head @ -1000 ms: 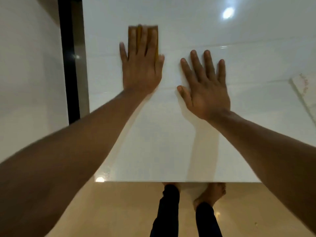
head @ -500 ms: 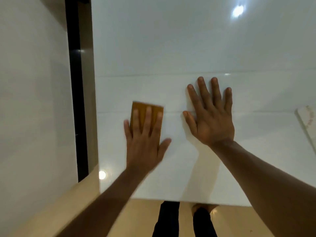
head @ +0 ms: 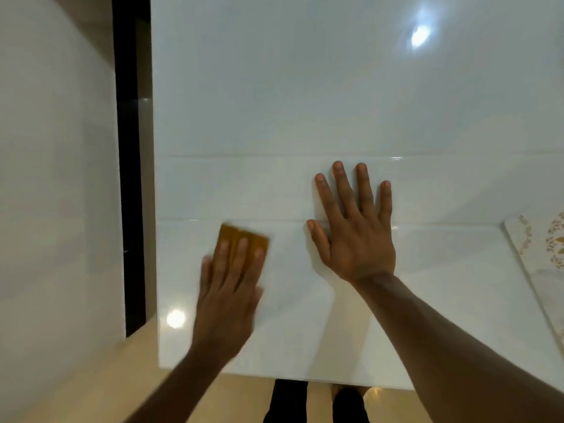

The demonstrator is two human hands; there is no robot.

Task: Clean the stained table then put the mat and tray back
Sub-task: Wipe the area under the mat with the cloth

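Wiping step is in hand: near the front edge of the white worktop [head: 305, 117], an orange cloth [head: 242, 239] is pressed flat under the straight fingers [head: 241, 254] of the left hand [head: 227, 297], nothing gripped. Just beyond, the right hand [head: 355, 236] is laid flat on the worktop, fingers spread and released, as a brace. A patterned mat [head: 546, 254] is seen at the right edge, no tray in view; next, wiping is judged to need finishing before the mat is put back.

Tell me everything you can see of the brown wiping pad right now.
The brown wiping pad is a flat, roughly rectangular, mustard-brown piece, blurred, so its material is unclear. It lies flat on the glossy white table, near the table's left edge. The left hand presses on it with straight fingers, covering its near half; only the far end shows.
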